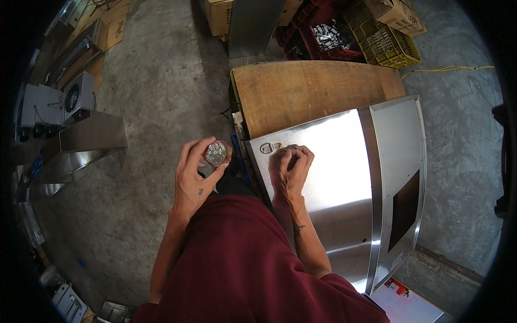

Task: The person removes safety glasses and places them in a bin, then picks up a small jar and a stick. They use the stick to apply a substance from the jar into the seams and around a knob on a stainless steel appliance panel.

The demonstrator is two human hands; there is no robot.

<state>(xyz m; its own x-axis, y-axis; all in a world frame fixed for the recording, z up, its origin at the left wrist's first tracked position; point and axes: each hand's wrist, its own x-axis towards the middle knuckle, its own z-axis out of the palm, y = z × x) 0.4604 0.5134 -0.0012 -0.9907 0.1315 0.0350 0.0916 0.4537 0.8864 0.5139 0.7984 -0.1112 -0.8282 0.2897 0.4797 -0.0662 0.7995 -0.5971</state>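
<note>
Left hand [195, 180]: fingers wrapped around a small round container [217, 153] of glinting metal bits, held left of the surface. Right hand [291, 169]: fingers pinched at a small metal hasp [271, 147] on the smooth, reflective stainless panel [334, 161]. Panel lies on a worn wooden surface [312, 89]. Rough concrete floor [156, 91]; red crate [318, 37], yellow crate [385, 37] far.
</note>
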